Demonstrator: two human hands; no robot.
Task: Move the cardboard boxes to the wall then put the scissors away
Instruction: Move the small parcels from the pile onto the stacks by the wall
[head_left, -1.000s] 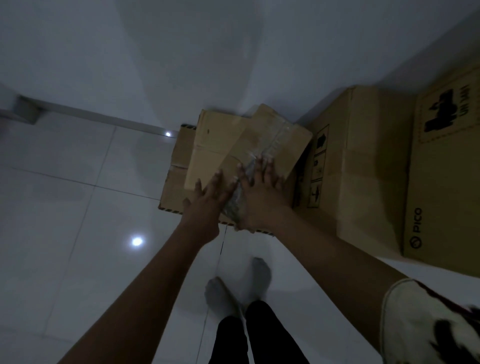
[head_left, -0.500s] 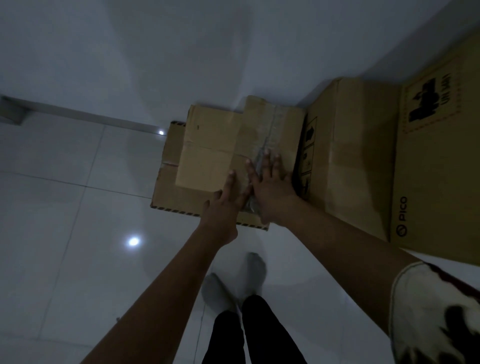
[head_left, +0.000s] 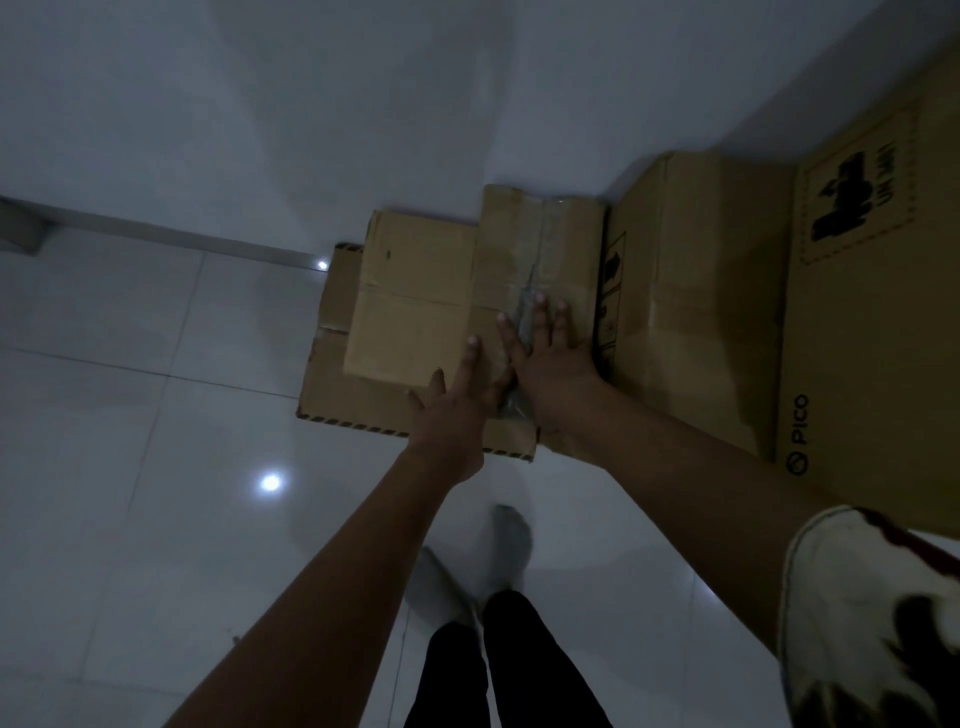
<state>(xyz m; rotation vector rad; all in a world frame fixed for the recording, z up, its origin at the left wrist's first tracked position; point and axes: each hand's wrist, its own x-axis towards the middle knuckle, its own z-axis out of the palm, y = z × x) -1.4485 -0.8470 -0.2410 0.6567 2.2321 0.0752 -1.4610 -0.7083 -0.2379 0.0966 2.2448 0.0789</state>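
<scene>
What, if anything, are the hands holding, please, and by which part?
Nothing is gripped; left hand and right hand press flat on the cardboard near its lower edge.

The left hand (head_left: 457, 421) and right hand (head_left: 553, 364) are bare, as are both forearms. A short cream-white sleeve (head_left: 862, 597), blotched with black and a dark reddish streak, covers the right upper arm. Below are 2 black trouser legs (head_left: 530, 670) and 2 pale grey socks (head_left: 511, 540).

We seem to be indoors in a dim, bare room, probably a home: glossy white floor tiles (head_left: 130, 415) spread left of our left hand (head_left: 452, 415), a plain white wall (head_left: 260, 104) with low skirting (head_left: 182, 240) rises beyond it, and we stand in socks (head_left: 511, 535) well behind it.
</scene>
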